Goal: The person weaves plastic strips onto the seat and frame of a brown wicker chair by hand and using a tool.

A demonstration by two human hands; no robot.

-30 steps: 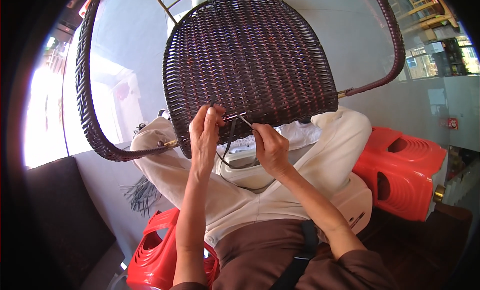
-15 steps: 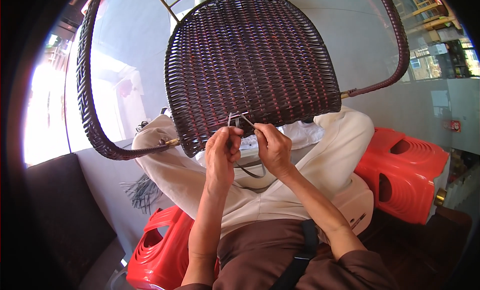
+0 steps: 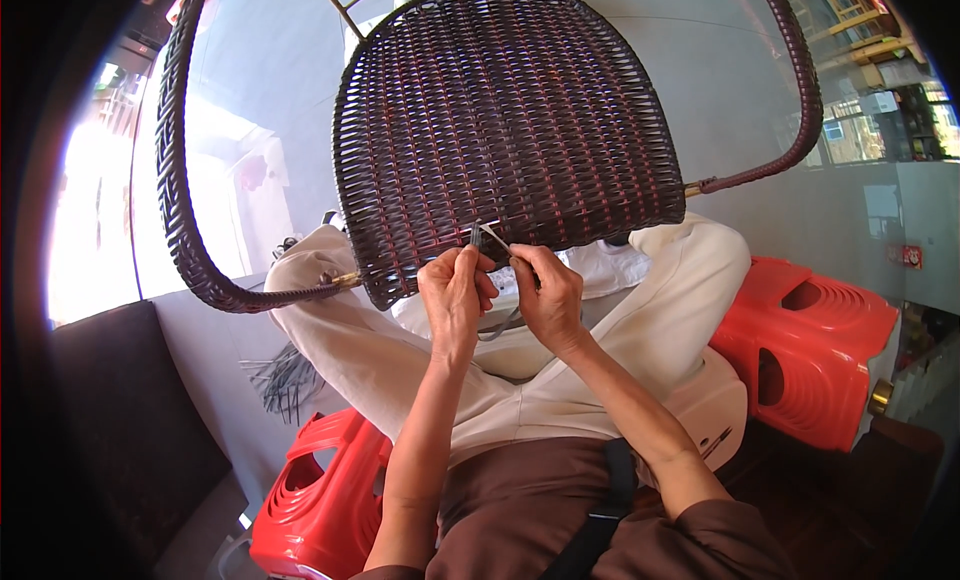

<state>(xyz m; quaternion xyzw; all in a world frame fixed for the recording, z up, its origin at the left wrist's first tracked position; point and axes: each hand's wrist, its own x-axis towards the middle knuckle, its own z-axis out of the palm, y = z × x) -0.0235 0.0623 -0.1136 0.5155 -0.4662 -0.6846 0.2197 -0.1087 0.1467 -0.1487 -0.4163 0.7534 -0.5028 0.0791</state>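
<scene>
The person's lap [image 3: 420, 380], in cream trousers, carries the woven chair seat [image 3: 505, 130], whose lower edge rests across the knees and tilts upward away from the body. The floor [image 3: 215, 350] below is pale grey. On it stand 2 red plastic stools: 1 [image 3: 320, 500] under the left thigh, the other [image 3: 810, 350] to the right of the right knee. A bundle of dark strips [image 3: 285, 380] lies on the floor beside the left leg.

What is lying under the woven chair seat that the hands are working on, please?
Under the woven chair seat are the person's lap in cream trousers and both hands, left hand and right hand, at its lower edge. The seat hides the knees beyond.
</scene>
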